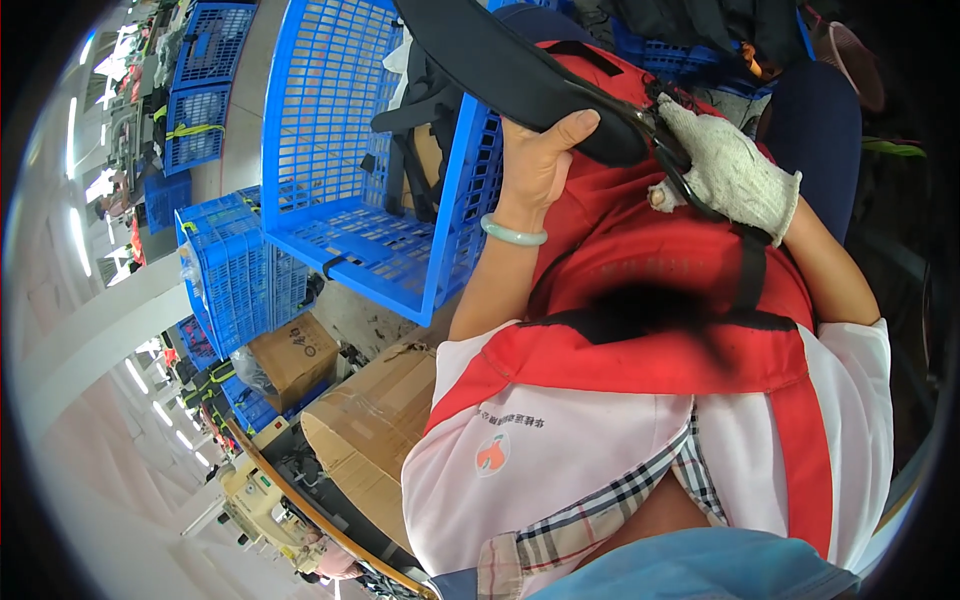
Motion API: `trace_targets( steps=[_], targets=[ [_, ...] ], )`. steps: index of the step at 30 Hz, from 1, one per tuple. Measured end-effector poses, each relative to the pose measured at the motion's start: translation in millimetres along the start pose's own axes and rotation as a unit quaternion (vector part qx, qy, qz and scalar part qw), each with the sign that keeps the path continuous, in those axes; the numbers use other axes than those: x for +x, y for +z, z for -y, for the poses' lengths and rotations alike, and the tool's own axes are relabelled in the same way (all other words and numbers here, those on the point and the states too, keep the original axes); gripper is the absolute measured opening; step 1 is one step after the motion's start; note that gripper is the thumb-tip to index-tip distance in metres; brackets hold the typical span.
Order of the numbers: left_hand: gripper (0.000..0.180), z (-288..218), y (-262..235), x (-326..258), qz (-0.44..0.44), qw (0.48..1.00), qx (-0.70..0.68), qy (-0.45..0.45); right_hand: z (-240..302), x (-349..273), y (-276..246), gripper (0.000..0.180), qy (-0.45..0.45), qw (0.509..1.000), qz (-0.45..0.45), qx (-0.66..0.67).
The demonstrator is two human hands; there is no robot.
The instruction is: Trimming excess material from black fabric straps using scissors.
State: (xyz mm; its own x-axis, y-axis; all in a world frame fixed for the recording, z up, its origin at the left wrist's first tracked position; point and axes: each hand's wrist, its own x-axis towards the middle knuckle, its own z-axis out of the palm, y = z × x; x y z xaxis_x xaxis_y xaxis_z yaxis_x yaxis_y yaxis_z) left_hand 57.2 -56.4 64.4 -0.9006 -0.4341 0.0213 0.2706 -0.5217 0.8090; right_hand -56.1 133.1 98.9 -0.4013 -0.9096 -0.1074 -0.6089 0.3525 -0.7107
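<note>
My left hand (541, 150), bare and with a pale green bangle at the wrist, grips a black curved padded strap (515, 75). The thumb lies on top, while the other fingers are mostly hidden behind it. The strap runs from the upper edge down to a rounded end over my lap. My right hand (725, 172), in a whitish knitted glove, is closed around black-handled scissors (688, 188). Their blades point left along the strap's edge near its rounded end. How far apart the blades are is hard to make out. A red apron (640, 250) covers my lap beneath both hands.
A large blue plastic crate (350, 240) with black straps inside stands just left of my left arm. Further left are more blue crates (225, 270) and cardboard boxes (370, 430). Another blue crate with black pieces (690, 30) sits beyond my knees. A sewing machine (255, 500) stands lower left.
</note>
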Motion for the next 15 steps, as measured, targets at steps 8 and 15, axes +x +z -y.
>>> trace_targets(
  steps=[8, 15],
  targets=[
    [0.037, -1, -3, -4, -0.049, 0.993, -0.099, -0.039, -4, 2, 0, 0.041, 0.062, 0.989, 0.048, 0.126],
    [0.036, -1, -13, 7, -0.008, 0.996, -0.077, -0.04, -10, 3, 17, 0.047, 0.05, 0.992, -0.025, 0.11]
  ],
)
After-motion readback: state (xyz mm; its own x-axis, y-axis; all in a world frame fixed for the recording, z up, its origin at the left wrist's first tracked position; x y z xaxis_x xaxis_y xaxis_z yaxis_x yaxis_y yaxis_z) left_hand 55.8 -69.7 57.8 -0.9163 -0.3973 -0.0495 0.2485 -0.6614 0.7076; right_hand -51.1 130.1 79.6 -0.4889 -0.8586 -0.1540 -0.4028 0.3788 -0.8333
